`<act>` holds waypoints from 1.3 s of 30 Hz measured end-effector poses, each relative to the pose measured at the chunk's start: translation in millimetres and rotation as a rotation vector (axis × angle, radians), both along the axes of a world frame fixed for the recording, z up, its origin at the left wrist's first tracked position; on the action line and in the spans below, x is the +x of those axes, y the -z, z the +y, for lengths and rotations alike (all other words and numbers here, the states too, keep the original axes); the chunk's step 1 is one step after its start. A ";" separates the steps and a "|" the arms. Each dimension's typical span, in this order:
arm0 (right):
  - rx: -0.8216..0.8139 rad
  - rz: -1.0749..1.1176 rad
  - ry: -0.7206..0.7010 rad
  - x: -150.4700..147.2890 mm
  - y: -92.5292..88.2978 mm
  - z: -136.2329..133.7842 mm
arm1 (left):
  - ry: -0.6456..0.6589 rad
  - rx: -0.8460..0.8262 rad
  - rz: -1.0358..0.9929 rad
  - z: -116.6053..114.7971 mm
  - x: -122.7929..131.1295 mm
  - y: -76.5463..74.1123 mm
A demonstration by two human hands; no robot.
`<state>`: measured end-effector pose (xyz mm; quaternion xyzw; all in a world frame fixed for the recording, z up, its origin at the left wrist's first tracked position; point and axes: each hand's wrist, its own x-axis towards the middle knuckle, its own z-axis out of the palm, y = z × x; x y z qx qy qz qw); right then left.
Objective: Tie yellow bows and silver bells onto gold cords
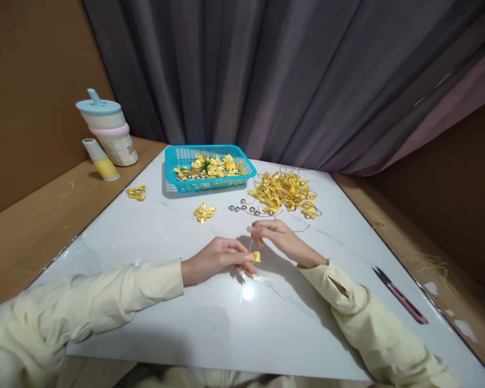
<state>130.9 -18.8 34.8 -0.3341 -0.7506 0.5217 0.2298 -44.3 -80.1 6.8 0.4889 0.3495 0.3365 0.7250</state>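
My left hand (216, 260) is closed in a pinch on a small yellow ribbon piece (256, 257), whose free end sticks out past the thumb. From it a thin gold cord (250, 246) runs up to my right hand (281, 240), whose fingertips are pinched on the cord. Just beyond the hands lie several small silver bells (243, 208) and a loose yellow ribbon bow (204, 213). A heap of yellow ribbon bows (283, 189) with gold cords and bells sits past my right hand.
A turquoise basket (210, 187) holding yellow bows and bells stands at the back of the white table (178, 328). More bows (136, 192) lie at left, near a tumbler (113, 132) and a thread cone (101, 160). Pink-handled tweezers (400, 295) rest at right.
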 end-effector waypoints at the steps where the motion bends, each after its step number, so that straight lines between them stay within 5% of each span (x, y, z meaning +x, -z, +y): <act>1: 0.019 0.038 0.059 2.3 -1.0 3.8 | 0.031 -0.024 -0.002 -1.2 0.2 -1.2; 8: 0.034 0.248 0.295 26.2 -9.9 29.7 | 0.096 -0.089 -0.020 -4.1 0.2 -3.2; 39: 0.103 0.168 0.567 53.6 -2.8 59.4 | 0.142 -0.144 0.007 -1.0 0.8 -1.3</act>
